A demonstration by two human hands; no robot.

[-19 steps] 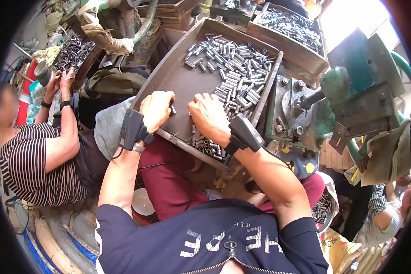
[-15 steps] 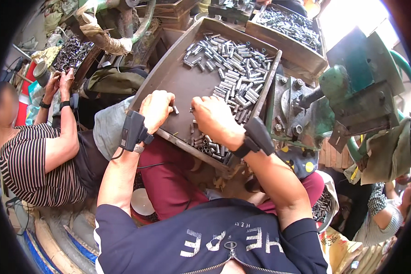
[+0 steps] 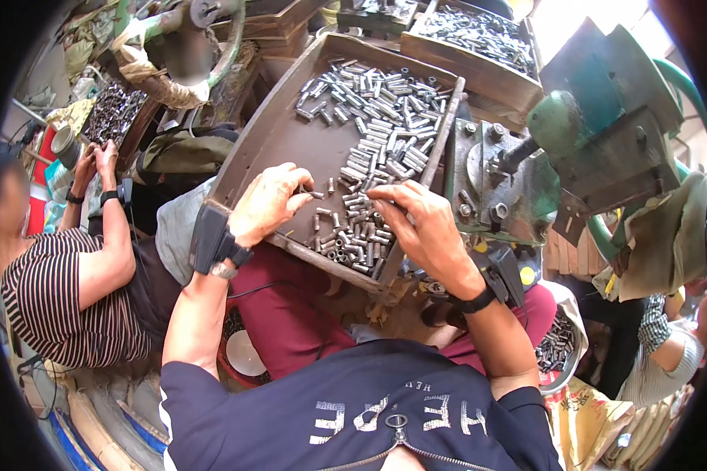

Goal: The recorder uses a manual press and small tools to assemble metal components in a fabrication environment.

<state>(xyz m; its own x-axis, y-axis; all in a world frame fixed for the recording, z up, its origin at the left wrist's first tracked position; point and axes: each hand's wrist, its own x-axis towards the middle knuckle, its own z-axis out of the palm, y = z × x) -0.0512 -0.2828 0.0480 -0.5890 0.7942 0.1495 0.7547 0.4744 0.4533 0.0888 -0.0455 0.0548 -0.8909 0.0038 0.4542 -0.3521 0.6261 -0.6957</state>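
Observation:
A brown shallow wooden tray [image 3: 247, 169] lies before me, with many short silvery metal tubes [image 3: 393, 102] heaped along its far and right sides. My left hand [image 3: 269, 206] hovers over the tray's near left side. Its thumb and fingers pinch one small metal tube [image 3: 316, 195]. Over the near right part of the heap reaches my right hand [image 3: 426, 231], thumb and forefinger slightly apart at the tubes, with nothing visibly held. Loose tubes [image 3: 336, 220] lie between the two hands, and more fill the tray's near corner.
Right of the tray stands a green machine [image 3: 503, 184] with bolts and a metal plate head. Behind is another box of metal parts [image 3: 479, 38]. A bucket of tubes [image 3: 554, 345] stands by my right knee. At left, a person in a striped shirt [image 3: 71, 286] handles parts.
My right hand has moved right, away from my left, and its fingers have opened over the heap. More tubes show in the near corner. The whole view has shifted slightly.

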